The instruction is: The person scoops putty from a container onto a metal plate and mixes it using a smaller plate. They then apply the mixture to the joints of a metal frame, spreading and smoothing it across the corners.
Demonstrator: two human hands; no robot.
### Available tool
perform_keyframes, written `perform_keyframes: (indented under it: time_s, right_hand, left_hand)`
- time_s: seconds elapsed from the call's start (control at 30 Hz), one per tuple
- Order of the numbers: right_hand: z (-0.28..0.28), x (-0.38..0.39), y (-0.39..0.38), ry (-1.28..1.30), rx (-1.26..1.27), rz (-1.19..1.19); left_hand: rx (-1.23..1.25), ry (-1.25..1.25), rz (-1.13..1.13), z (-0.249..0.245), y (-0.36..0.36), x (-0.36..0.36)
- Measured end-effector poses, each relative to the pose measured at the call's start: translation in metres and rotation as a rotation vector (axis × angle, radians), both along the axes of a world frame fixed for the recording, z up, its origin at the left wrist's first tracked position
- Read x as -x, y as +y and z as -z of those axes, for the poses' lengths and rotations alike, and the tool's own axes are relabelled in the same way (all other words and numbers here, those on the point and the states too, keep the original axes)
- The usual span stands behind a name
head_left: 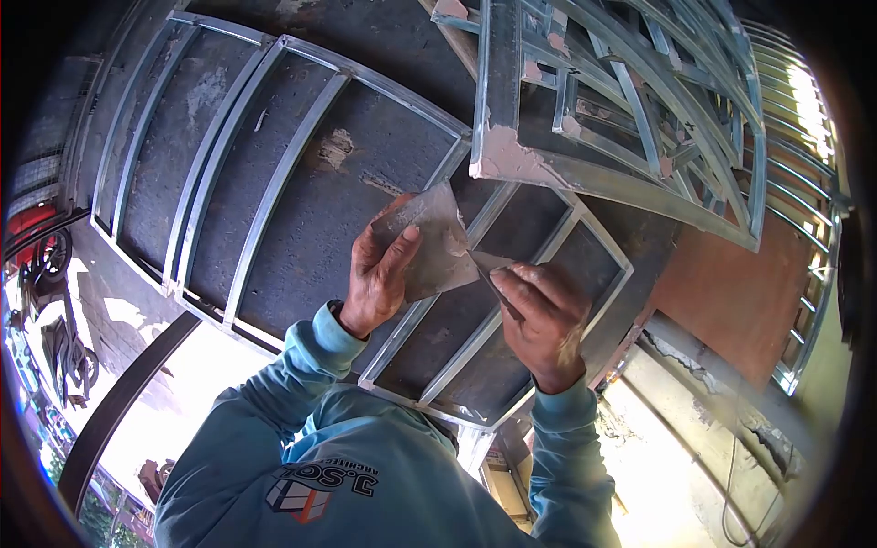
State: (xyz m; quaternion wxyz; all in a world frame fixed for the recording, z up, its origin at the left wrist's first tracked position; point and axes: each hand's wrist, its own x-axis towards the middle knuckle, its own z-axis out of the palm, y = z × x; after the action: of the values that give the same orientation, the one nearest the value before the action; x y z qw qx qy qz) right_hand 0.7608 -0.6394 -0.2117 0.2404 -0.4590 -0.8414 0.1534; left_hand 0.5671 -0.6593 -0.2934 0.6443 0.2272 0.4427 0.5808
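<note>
My left hand (382, 265) grips a flat, square grey metal plate (432, 245), its thumb on the upper face. A small smear of pinkish putty (456, 241) lies near the plate's right edge. In my right hand (541, 315) is a thin putty blade (491, 265), pinched between fingers and thumb, its tip at the plate's right edge. Beneath both hands, metal frames with crossbars (315, 146) lie on a dark surface (306, 192).
More metal frames (630, 187) are stacked at the upper right, with pinkish putty on their corners (512, 157). A reddish-brown board (731, 288) is at the right. A motorcycle (68, 320) stands at the far left, beyond a dark bar (123, 402).
</note>
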Motion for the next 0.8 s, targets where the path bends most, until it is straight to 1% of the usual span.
perform_keyframes:
  time_s: [0.17,0.23,0.27,0.33,0.37,0.43,0.47,0.57,0.6,0.63,0.67,0.7,0.73,0.8]
  right_hand:
    - [-0.014,0.008,-0.018,-0.016,-0.016,-0.004]
    - [-0.016,0.009,-0.025,-0.019,-0.010,-0.006]
    - [-0.015,0.010,-0.027,-0.034,-0.042,-0.026]
    - [-0.017,0.012,-0.036,-0.043,-0.077,-0.049]
    - [-0.019,0.013,-0.039,-0.052,-0.108,-0.046]
    - [-0.024,0.015,-0.041,-0.057,-0.148,-0.050]
    - [-0.026,0.015,-0.041,-0.039,-0.161,-0.036]
    - [-0.032,0.021,-0.038,-0.006,-0.159,-0.020]
    - [-0.033,0.022,-0.036,0.000,-0.139,-0.011]
    - [-0.030,0.021,-0.033,-0.005,-0.142,-0.006]
    - [-0.020,0.018,-0.027,0.131,0.015,0.110]
    - [-0.008,0.016,-0.019,0.268,0.174,0.224]
    - [0.004,0.015,-0.008,0.266,0.170,0.229]
    - [0.036,0.014,0.018,0.906,0.658,0.551]
  left_hand:
    - [-0.025,0.001,-0.079,-0.017,-0.014,0.003]
    - [-0.054,-0.111,-0.137,-0.025,-0.022,0.001]
    - [-0.063,-0.105,-0.142,-0.029,-0.027,0.001]
    - [-0.102,-0.067,-0.074,-0.039,-0.039,0.003]
    - [-0.113,-0.061,-0.079,-0.042,-0.044,0.003]
    - [-0.096,-0.006,0.007,-0.048,-0.055,0.004]
    - [-0.103,-0.002,0.001,-0.049,-0.062,0.002]
    - [-0.127,-0.039,0.169,-0.054,-0.075,0.003]
    - [-0.130,-0.041,0.173,-0.056,-0.077,0.008]
    - [-0.135,0.117,0.312,-0.058,-0.078,0.014]
    - [-0.143,0.279,0.449,-0.059,-0.079,0.020]
    - [-0.174,0.342,0.490,-0.051,-0.082,0.024]
    - [-0.178,0.339,0.494,-0.043,-0.084,0.030]
    - [0.046,0.115,0.298,-0.029,-0.078,0.044]
